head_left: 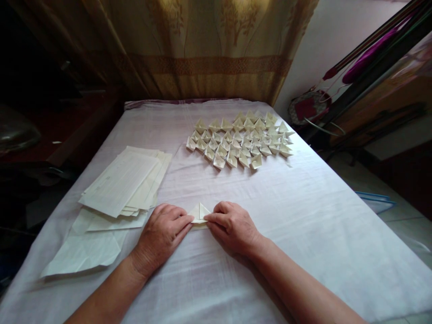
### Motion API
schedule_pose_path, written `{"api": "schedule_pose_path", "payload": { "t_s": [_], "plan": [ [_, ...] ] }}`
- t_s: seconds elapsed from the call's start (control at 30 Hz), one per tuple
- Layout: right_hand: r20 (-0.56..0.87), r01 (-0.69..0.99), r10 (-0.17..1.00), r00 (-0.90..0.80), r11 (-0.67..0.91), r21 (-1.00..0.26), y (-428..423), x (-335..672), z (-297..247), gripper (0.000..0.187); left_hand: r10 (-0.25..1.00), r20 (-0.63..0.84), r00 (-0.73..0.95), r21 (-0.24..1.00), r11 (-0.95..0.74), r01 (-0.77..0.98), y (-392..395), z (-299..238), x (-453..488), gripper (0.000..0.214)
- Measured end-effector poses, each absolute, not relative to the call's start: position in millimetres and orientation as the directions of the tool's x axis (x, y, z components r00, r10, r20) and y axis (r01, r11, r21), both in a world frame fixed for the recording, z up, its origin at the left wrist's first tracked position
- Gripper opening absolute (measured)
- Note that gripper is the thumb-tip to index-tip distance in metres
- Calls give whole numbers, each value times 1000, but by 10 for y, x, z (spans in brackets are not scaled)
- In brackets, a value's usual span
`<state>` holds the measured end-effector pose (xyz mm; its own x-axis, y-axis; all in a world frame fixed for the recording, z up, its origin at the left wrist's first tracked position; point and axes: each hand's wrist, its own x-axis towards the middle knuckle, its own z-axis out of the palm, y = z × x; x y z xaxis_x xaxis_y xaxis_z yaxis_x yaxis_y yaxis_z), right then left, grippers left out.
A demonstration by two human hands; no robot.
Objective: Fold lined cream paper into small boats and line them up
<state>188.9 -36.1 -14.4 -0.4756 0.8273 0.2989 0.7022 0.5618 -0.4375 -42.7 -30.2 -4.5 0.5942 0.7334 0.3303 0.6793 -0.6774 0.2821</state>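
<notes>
A small sheet of cream paper [200, 211], folded to a triangle peak with a band along its lower edge, lies on the cloth between my two hands. My left hand [165, 227] pinches its left corner between thumb and fingers. At the opposite corner, my right hand [232, 226] grips the paper the same way. A vertical crease or seam runs down from the peak. Farther back on the right, several folded paper boats [236, 141] stand close together in rows. To the left of my left hand lies a loose stack of paper sheets [119, 180].
A pale cloth [303, 225] covers the table. Behind it hangs a gold-brown curtain [209, 63]. Dark red furniture [77, 121] stands at the left. Beyond the right edge are a patterned bag [308, 108] and a blue-edged item [376, 202] near the floor.
</notes>
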Motion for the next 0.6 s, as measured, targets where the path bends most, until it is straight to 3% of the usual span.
{"api": "schedule_pose_path", "payload": {
  "t_s": [0.2,0.33,0.6],
  "plan": [
    [256,701,877,-405,478,-529,-349,1879,-166,13,803,273,530,384,-596,705,-280,-65,-412,15],
    [210,716,908,-362,415,-561,-349,1846,-129,16,845,227,485,390,-535,750,-283,-67,-382,14],
    [222,805,938,-267,344,-482,-371,1733,-104,25,886,196,419,323,-462,826,-284,-14,-307,21]
  ]
}}
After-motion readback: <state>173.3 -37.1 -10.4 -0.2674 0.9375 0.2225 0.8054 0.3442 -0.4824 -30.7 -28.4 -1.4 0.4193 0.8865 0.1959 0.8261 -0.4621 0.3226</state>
